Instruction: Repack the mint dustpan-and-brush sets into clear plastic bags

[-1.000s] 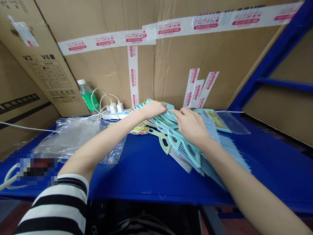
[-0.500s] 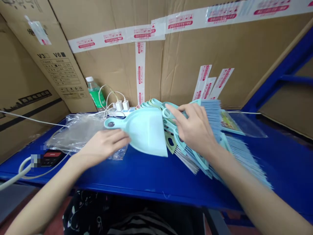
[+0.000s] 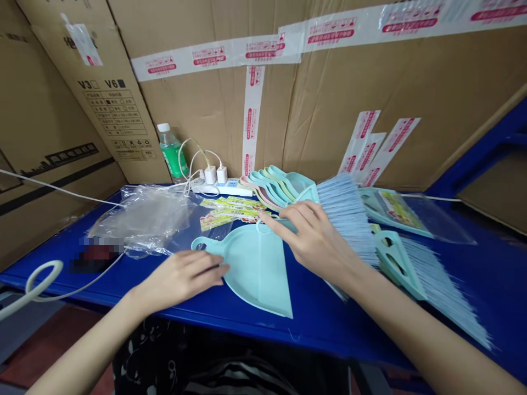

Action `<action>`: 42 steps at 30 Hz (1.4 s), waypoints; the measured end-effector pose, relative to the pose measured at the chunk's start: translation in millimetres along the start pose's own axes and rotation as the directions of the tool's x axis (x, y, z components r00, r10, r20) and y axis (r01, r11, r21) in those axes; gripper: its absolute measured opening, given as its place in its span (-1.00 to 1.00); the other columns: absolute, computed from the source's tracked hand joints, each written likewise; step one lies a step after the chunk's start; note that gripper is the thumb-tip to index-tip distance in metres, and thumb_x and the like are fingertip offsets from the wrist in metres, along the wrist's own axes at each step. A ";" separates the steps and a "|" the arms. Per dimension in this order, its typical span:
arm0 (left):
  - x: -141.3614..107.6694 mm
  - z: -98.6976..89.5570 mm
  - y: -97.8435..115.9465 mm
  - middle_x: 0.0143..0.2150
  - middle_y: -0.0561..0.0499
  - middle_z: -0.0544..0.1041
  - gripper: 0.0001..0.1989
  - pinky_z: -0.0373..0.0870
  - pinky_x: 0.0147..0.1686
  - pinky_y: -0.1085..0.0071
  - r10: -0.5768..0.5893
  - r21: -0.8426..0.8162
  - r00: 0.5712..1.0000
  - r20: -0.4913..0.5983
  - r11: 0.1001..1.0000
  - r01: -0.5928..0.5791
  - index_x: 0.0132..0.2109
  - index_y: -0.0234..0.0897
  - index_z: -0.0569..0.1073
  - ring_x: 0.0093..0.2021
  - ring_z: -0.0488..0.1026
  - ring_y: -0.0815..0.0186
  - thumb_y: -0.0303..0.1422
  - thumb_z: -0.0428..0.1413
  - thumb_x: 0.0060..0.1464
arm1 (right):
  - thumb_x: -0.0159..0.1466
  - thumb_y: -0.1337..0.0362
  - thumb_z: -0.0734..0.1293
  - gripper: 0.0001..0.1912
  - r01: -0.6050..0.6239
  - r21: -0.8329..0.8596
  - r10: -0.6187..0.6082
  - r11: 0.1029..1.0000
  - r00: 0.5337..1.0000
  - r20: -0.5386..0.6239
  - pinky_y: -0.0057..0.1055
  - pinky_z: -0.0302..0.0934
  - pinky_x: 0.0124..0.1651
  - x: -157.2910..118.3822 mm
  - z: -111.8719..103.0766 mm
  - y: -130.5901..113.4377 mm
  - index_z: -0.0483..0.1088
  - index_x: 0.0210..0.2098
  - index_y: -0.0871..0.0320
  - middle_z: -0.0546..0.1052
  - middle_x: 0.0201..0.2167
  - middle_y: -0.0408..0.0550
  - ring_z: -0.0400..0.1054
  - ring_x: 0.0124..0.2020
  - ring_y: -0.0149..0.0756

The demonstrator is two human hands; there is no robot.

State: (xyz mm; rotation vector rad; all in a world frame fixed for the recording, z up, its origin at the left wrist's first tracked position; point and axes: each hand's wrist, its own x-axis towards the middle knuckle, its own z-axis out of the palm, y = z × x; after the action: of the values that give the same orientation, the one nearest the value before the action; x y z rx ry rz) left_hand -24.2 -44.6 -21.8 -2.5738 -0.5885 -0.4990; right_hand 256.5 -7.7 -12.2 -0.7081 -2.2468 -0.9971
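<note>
One brush (image 3: 348, 219) in the right hand (image 3: 315, 238): fingers bent over its handle, index reaching toward the ring end, so it reads as a closed hold. Thumb mostly hidden. Left hand (image 3: 177, 280) is half curled, fingertips at the round edge of a teal dustpan (image 3: 255, 269), by its handle; can't tell if it's pinching or only touching.

Step, my read: pan and brush being handled as a pair, both hands busy. Pan is near centre, straight lip to the right, open side up; flat or slightly raised, can't tell. Ring of the brush handle sits over the pan's far edge. Any shift of the brush calls for a steady pan and bristles lifted free so they don't snag.

Materials: pan is smooth, matte plastic, shallow, half-round, holed handle. Bristles are long, thin, pale blue, fanned and springy.

Further out: stacked dustpans (image 3: 302, 184) on the far side, handles pink, teal and green, nested at a slant. More brushes (image 3: 399, 263) to the right, cutouts in their heads. Far right, a bagged set (image 3: 397, 208) in clear film. Glossy printed cards (image 3: 234, 211) between pan and power strip (image 3: 230, 190). Crinkled clear bags (image 3: 144, 216) left, green-label bottle (image 3: 175, 156) far left, taped cardboard (image 3: 206, 109) behind. Blue table (image 3: 313, 329) under it all.
</note>
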 end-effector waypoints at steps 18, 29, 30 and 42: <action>-31.1 -17.0 -52.7 0.08 -0.10 0.54 -0.60 0.31 0.16 0.06 -0.324 0.018 0.899 0.295 0.942 0.334 0.03 -0.26 0.47 0.11 0.45 0.10 -0.43 -0.20 0.24 | 0.30 0.62 0.10 -0.53 0.009 0.125 -0.017 0.992 0.997 0.070 -0.25 0.08 -0.10 -10.9 9.8 4.2 0.38 0.11 0.29 0.44 -0.26 0.08 0.22 -0.16 -0.18; -58.5 -11.7 -92.0 -0.17 -0.11 0.62 -0.54 0.38 -0.07 0.21 -0.328 0.158 0.925 0.194 0.941 0.300 0.09 -0.25 0.43 -0.18 0.56 0.08 -0.28 -0.11 0.09 | 0.31 0.61 0.10 -0.53 -0.018 0.148 0.001 0.989 0.994 0.114 -0.25 0.06 -0.08 -11.3 10.9 4.6 0.36 0.14 0.28 0.44 -0.24 0.09 0.21 -0.16 -0.17; -49.1 -15.1 -83.5 -0.15 -0.08 0.61 -0.53 0.37 -0.08 0.24 -0.302 0.117 0.939 0.164 0.951 0.286 0.12 -0.25 0.40 -0.16 0.54 0.10 -0.27 -0.10 0.09 | 0.31 0.61 0.10 -0.53 -0.019 0.143 0.003 0.990 0.994 0.112 -0.25 0.06 -0.08 -11.5 11.6 4.7 0.36 0.13 0.27 0.44 -0.24 0.09 0.21 -0.16 -0.17; 61.2 35.8 80.2 -0.45 0.08 0.41 -0.81 0.21 -0.44 0.39 0.152 -0.259 0.982 -0.111 0.950 -0.176 -0.11 -0.39 0.50 -0.43 0.30 0.38 -0.34 0.09 0.25 | 0.34 0.58 0.03 -0.53 -0.031 0.144 0.016 0.989 0.994 0.105 -0.22 0.11 -0.12 -10.7 8.9 1.4 0.35 0.13 0.29 0.47 -0.22 0.11 0.23 -0.14 -0.15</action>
State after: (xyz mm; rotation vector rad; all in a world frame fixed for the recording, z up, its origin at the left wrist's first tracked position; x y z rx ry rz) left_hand 74.6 -72.1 -52.6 -2.8058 -0.2869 -0.6732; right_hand 262.3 -2.5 -23.7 -0.7353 -2.3666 -0.7915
